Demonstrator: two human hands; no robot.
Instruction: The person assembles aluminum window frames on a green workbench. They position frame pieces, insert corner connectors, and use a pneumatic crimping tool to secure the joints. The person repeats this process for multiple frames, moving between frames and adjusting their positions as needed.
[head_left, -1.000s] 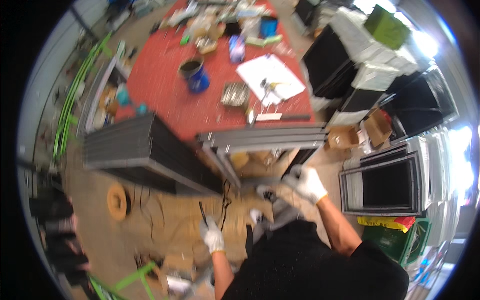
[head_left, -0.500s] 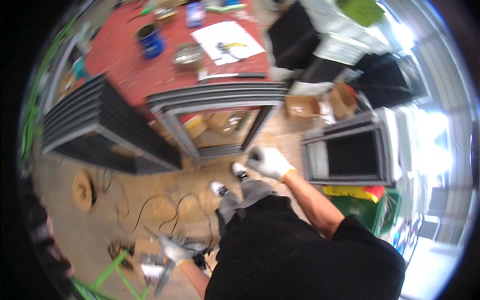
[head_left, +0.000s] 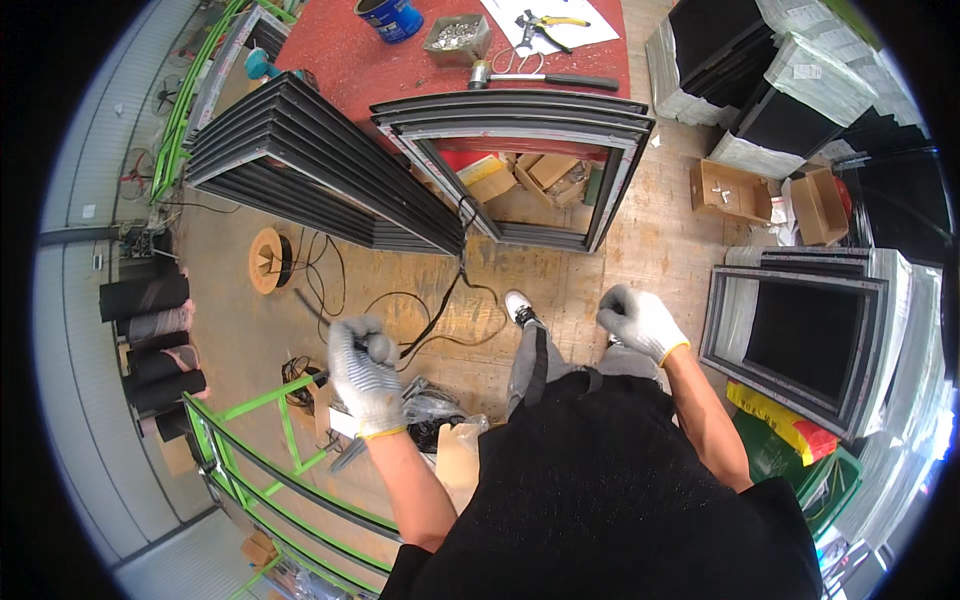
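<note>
My left hand [head_left: 366, 374], in a grey-and-white work glove, is raised at the left of my body with its fingers curled. A thin dark rod [head_left: 312, 308] sticks out beyond its knuckles and seems to be in its grip; the rest of it is hidden. On the right, my gloved right hand [head_left: 642, 322] is closed in front of my leg, and what its fingers hold, if anything, is hidden. Ahead, dark rectangular window frames [head_left: 515, 108] lean against the red table [head_left: 330, 45]. A stack of similar frames [head_left: 320, 165] stands to their left.
On the table are a hammer [head_left: 550, 79], pliers [head_left: 545, 28], a box of small metal parts [head_left: 458, 40] and a blue can [head_left: 390, 18]. Cables [head_left: 440, 300] cross the floor near a wooden reel [head_left: 268, 260]. More frames [head_left: 795, 335] lean at right; a green rack [head_left: 290, 440] stands at left.
The view has swung left, so the table and frames appear farther right and higher. My left hand has come up and forward with the rod; my right hand stays closed.
</note>
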